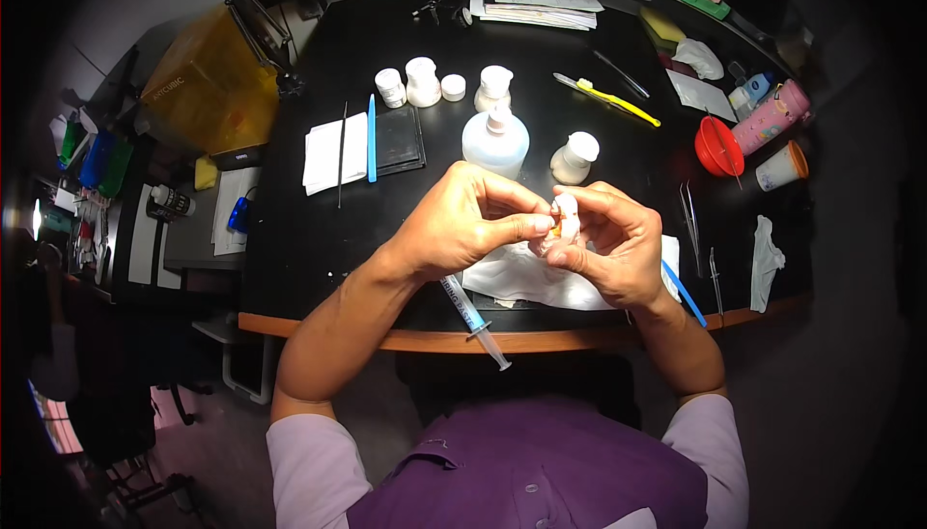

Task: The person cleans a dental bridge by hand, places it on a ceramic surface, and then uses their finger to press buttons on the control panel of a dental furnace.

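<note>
Over the front of the black desk, both hands hold up a small whitish-pink piece (566, 212) that looks like a dental model, with an orange spot on it. My left hand (463, 222) pinches its left side with thumb and forefinger. Around its right side curl the fingers and thumb of my right hand (620, 244). Fingertips hide much of the piece. Beneath the hands lies a crumpled white tissue (526, 280). A paste syringe (465, 309) lies below my left wrist, its plunger past the desk edge. By my right wrist is a blue stick-like tool (684, 293).
Beyond the hands stand a pump bottle (495, 146) and several white jars, one jar (575, 158) close to my right hand. A yellow toothbrush (608, 101), red bowl (719, 147), pink flask (772, 116) and tweezers (691, 225) lie rightward. Paper sheets (335, 154) lie left.
</note>
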Motion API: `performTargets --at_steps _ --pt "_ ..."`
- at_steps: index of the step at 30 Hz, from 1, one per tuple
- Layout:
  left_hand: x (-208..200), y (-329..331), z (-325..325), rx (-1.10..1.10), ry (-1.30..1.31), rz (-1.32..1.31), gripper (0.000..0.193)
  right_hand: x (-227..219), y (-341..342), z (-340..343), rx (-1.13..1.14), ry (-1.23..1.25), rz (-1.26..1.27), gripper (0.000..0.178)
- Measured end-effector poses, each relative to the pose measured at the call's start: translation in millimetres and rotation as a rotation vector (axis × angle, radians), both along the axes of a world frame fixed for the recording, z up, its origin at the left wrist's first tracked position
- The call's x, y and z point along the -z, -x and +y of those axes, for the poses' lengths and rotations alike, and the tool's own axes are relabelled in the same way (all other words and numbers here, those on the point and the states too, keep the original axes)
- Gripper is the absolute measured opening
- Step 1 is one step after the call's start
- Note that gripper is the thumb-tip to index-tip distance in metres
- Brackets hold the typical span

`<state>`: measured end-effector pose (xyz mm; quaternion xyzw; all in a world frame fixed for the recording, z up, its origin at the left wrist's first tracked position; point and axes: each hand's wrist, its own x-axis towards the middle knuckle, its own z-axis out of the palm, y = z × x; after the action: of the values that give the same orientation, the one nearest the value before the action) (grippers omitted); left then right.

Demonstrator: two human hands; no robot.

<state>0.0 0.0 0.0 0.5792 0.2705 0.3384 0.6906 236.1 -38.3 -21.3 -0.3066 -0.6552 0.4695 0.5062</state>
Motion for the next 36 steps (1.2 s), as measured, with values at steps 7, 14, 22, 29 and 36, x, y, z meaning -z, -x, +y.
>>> performTargets --at_steps 7,14,22,29,36 --pt "-2.0 0.1 0.1 0.0 0.008 0.019 0.022 -2.9 -0.6 -0.8 0.002 0.005 0.0 0.057" --pt "-3.0 0.8 -0.2 -0.002 0.023 0.016 0.021 -0.3 0.7 -0.9 0.008 -0.004 0.021 0.058" --pt "-1.3 -5.4 -8.6 -0.14 0.067 -0.157 0.019 -9.3 -0.4 -2.9 0.166 -0.294 -0.03 0.056" --pt "-6.4 -4.3 -9.5 -0.124 0.042 -0.152 0.018 -8.8 -1.3 -1.4 0.09 -0.21 -0.002 0.062" --pt "-8.2 -8.3 -13.7 -0.09 -0.022 -0.133 0.018 -3.4 -3.2 -1.4 -0.008 -0.089 0.08 0.062"
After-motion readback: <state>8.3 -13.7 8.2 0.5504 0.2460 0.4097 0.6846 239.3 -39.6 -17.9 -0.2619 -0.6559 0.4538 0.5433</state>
